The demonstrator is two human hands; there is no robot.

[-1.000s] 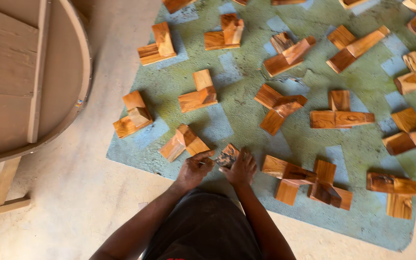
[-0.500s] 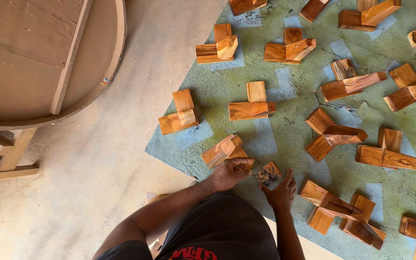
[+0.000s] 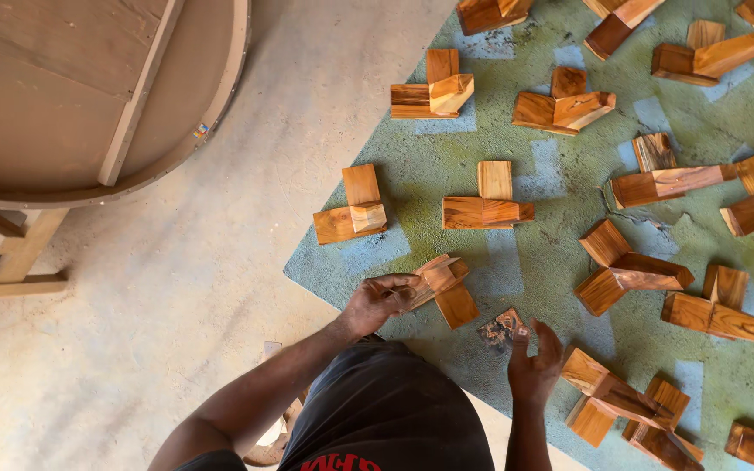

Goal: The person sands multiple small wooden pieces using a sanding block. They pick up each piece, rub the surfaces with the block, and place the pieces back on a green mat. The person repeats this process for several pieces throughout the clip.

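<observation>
we see even, soft daylight with no glare. the wooden blocks (image 3: pixel 488 202) on the green mat (image 3: pixel 560 253) throw only short, faint shadows, so we cannot tell where the light comes from. the concrete floor (image 3: pixel 176 288) reads bright and a little washed out. most of the picture is sharp; grain in the wood shows clearly. the right hand (image 3: pixel 531 366) is slightly smeared by motion, and the left hand (image 3: pixel 377 301) looks crisper. lines bend mildly near the edges.

bare forearms, dark shorts, black shirt with red lettering
</observation>
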